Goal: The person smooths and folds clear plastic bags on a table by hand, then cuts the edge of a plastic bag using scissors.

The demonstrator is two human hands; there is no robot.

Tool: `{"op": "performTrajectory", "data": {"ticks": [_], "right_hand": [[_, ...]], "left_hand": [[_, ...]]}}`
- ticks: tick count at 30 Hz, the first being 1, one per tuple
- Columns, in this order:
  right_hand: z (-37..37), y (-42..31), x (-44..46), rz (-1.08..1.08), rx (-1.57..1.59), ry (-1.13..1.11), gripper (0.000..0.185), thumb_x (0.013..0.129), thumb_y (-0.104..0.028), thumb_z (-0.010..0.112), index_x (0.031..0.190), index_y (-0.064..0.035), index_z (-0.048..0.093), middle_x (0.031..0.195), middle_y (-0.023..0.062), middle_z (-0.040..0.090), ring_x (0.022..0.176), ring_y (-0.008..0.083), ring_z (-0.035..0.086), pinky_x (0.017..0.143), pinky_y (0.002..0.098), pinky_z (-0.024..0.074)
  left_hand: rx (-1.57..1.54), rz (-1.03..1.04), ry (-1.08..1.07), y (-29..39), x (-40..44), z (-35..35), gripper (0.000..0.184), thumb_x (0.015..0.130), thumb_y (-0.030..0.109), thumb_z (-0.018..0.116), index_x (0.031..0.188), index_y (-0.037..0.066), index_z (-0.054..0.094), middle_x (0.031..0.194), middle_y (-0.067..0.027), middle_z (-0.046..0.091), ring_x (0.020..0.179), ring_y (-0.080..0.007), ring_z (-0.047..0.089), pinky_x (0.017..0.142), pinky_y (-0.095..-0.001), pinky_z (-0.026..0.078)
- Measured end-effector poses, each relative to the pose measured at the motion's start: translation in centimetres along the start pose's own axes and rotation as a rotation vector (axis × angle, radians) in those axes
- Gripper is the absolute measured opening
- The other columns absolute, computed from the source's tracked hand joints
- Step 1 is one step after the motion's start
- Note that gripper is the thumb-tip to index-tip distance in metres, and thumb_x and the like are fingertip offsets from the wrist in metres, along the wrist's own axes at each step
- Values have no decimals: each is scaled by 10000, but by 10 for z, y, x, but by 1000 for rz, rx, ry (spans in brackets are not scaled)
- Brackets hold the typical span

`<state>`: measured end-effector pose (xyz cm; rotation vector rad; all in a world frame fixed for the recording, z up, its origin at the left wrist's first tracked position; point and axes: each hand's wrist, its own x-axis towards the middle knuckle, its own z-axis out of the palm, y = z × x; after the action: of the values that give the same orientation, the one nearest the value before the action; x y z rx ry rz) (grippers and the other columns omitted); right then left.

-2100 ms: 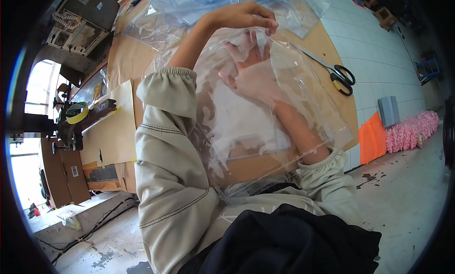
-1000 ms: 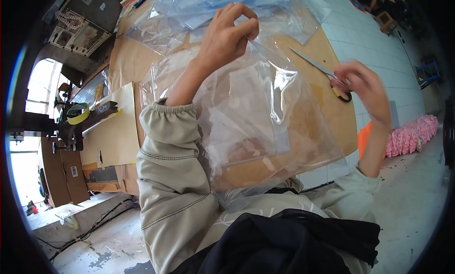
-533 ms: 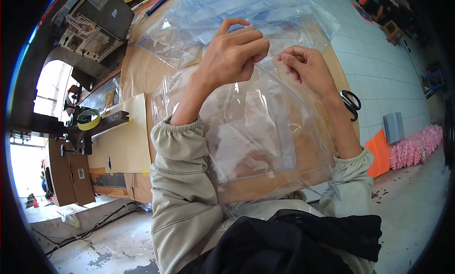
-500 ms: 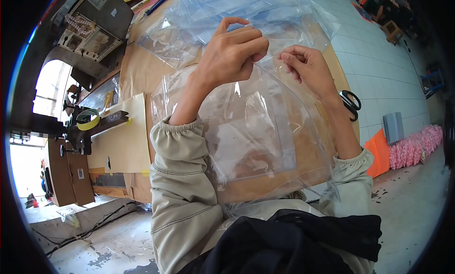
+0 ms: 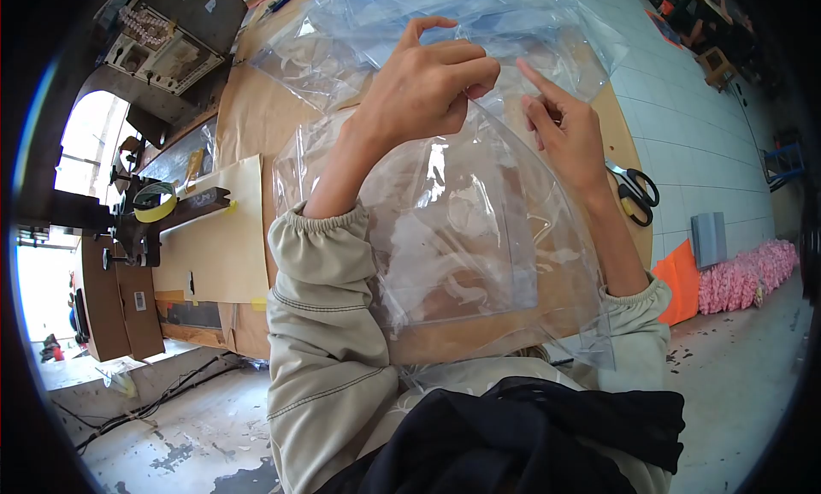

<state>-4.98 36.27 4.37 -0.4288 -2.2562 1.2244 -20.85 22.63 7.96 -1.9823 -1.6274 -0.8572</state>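
A clear plastic piece (image 5: 453,263), looking like a bag or cover with seams, spreads over the brown-papered table in front of me. My left hand (image 5: 423,92) pinches its raised upper edge between thumb and fingers, and part of the grip is hidden behind the knuckles. Just right of that edge, my right hand (image 5: 569,139) has its index finger stretched out and its thumb apart from it. The other fingers curl inward, and nothing shows between them. Black-handled scissors (image 5: 634,196) lie at the table's right edge, close to my right wrist.
Folded clear-bluish plastic sheets (image 5: 479,23) lie at the table's far side. To the left stand a clamp-like metal fixture with a yellow tape roll (image 5: 156,203) and a grey machine (image 5: 162,45). Pink fluffy material (image 5: 744,276) and an orange sheet (image 5: 677,284) rest on the floor at right.
My right hand has opened from a pinch, its index finger now extended upward. My left hand has shifted slightly up and right with the plastic edge. The scissors show more fully.
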Motion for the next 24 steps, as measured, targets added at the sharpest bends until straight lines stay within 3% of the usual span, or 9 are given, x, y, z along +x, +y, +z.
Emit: {"op": "performTrajectory", "data": {"ticks": [4, 7, 13, 19, 22, 24], "right_hand": [[2, -11, -3, 61, 149, 17, 265, 910, -114, 571, 1168, -55, 575, 582, 29, 527, 514, 72, 447, 523, 252, 388], [3, -6, -2, 83, 122, 7, 264, 914, -114, 567, 1172, -58, 574, 580, 34, 517, 515, 69, 447, 514, 256, 386], [4, 6, -2, -128, -166, 59, 253, 900, -93, 576, 1152, -66, 581, 602, 83, 571, 510, 138, 507, 527, 291, 426], [8, 2, -3, -164, -92, 101, 249, 883, -76, 594, 1132, -59, 594, 630, 102, 605, 536, 166, 564, 556, 296, 454], [8, -3, -4, -26, -12, 62, 245, 879, -79, 606, 1117, -27, 588, 644, 98, 621, 537, 164, 574, 558, 292, 459], [10, -1, -5, -101, -56, 60, 244, 876, -86, 615, 1106, -12, 582, 648, 94, 629, 538, 157, 580, 556, 284, 458]], "left_hand": [[-26, -12, 19, -2, -1, 3, 221, 616, -67, 526, 747, 111, 519, 655, 25, 522, 695, -182, 582, 959, -438, 390], [-31, -42, -38, -3, -3, 3, 298, 629, -117, 484, 808, 94, 596, 712, 42, 608, 736, -144, 615, 1005, -436, 358], [-123, -109, -35, -5, -7, 10, 273, 634, -90, 457, 797, 88, 583, 740, 39, 609, 765, -137, 609, 1016, -430, 340], [-99, -114, -90, -2, -3, 5, 227, 618, -24, 473, 800, 68, 573, 742, -15, 605, 769, -199, 595, 951, -397, 382], [-456, -159, -250, -18, -2, -7, 138, 692, 106, 546, 811, 64, 600, 795, -48, 636, 744, -211, 613, 906, -384, 416], [-929, -397, -260, -28, 5, -9, 190, 749, 190, 559, 844, 40, 626, 775, -68, 651, 726, -200, 628, 865, -358, 436]]}}
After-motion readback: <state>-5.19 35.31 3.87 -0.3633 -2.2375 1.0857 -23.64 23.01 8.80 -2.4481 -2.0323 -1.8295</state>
